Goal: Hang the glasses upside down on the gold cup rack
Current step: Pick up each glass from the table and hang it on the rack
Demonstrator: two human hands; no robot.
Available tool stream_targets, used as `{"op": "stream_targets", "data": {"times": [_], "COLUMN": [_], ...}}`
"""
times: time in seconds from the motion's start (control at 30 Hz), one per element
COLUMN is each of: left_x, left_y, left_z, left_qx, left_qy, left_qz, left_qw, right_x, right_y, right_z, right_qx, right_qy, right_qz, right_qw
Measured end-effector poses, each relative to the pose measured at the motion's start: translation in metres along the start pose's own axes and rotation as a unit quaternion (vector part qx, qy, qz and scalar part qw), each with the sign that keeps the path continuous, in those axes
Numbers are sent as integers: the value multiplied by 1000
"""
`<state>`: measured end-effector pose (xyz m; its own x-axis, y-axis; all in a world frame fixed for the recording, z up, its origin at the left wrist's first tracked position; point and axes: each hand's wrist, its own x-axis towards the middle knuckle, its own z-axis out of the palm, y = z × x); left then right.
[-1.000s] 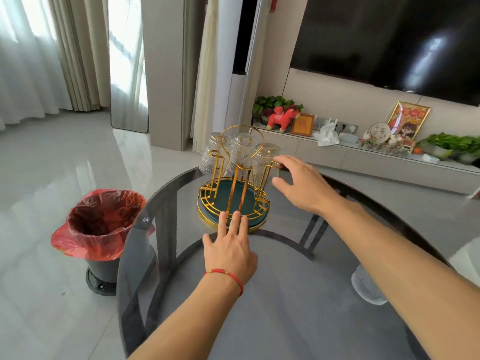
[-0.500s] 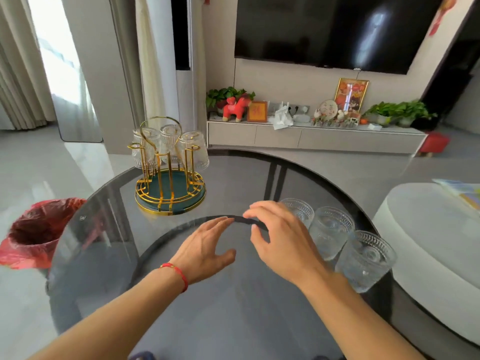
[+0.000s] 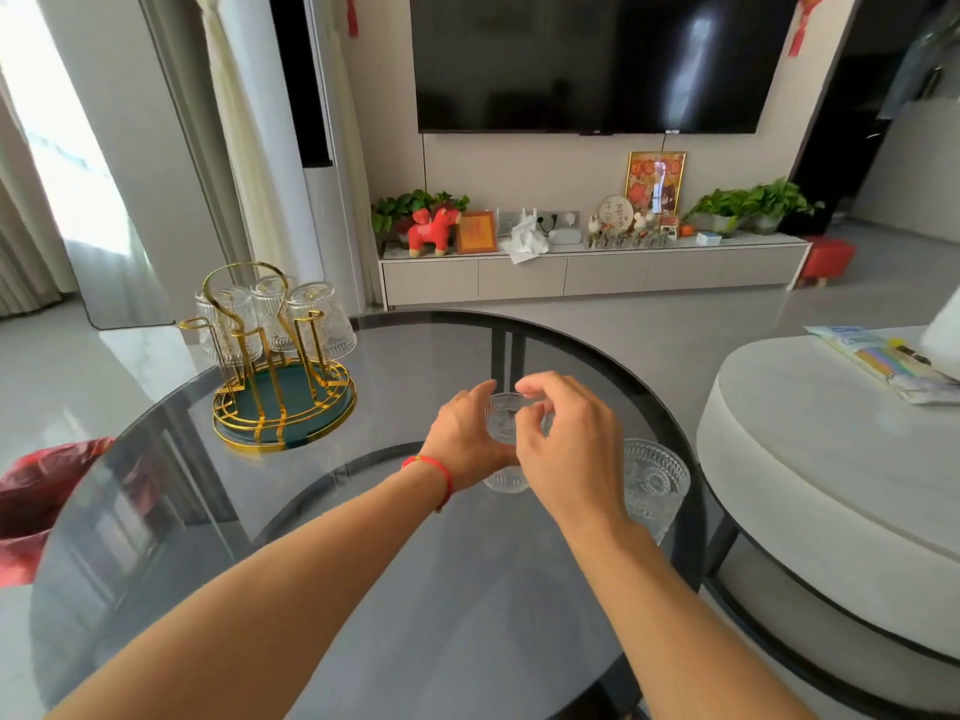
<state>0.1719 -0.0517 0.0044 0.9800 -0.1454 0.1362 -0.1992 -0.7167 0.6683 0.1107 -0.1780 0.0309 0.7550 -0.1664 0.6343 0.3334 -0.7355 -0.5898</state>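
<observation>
Fingers (image 3: 535, 389) of both hands curled around one clear ribbed glass (image 3: 506, 423), left hand (image 3: 465, 439) against its near-left side, right hand (image 3: 569, 444) over its right, above the dark glass table (image 3: 363, 589). Another glass (image 3: 654, 483) upright just right. Gold cup rack (image 3: 283, 397) at far left, three glasses (image 3: 291, 317) hung upside down.

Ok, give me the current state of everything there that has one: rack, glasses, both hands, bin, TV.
gold cup rack: upright on the glass table, partly filled.
hung glasses: three visible, upside down on the rack.
held glass: upright, between both hands.
other glass: upright on the table, untouched.
left hand: curled around the held glass.
right hand: fingers at the held glass's rim.
bin: open, red liner.
TV: off.
</observation>
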Motion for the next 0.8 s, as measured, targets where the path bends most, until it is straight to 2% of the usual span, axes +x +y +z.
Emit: {"op": "stream_targets", "data": {"times": [0.1,0.2,0.27,0.37,0.43,0.5,0.57,0.67,0.7,0.77,0.8], "left_x": [-9,-28,-43,-62,-68,-69,-69,-64,-62,-57,-55], "left_y": [-5,-24,-40,-53,-59,-67,-71,-79,-83,-96,-110], "left_z": [-8,-24,-39,-56,-64,-70,-76,-83,-87,-93,-98], "left_qx": [7,-54,-153,-330,-431,-501,-520,-496,-472,-363,-268], "left_qy": [27,53,62,70,72,61,54,42,40,63,99], "left_qz": [-15,-66,-114,-165,-181,-177,-170,-155,-148,-132,-119], "left_qw": [999,995,980,927,881,845,836,853,868,920,951], "right_x": [1,-2,-6,-14,-21,-26,-28,-27,-26,-24,-23], "right_y": [5,5,3,-2,-6,-13,-19,-20,-18,-15,-16], "right_z": [-1,2,7,22,35,49,61,73,77,80,83], "right_qx": [22,75,100,108,115,167,270,447,474,490,484], "right_qy": [-28,-104,-151,-204,-250,-290,-297,-284,-281,-265,-256], "right_qz": [-1,-35,-36,-8,45,141,234,331,343,354,354], "right_qw": [999,991,983,973,960,932,885,781,760,751,759]}}
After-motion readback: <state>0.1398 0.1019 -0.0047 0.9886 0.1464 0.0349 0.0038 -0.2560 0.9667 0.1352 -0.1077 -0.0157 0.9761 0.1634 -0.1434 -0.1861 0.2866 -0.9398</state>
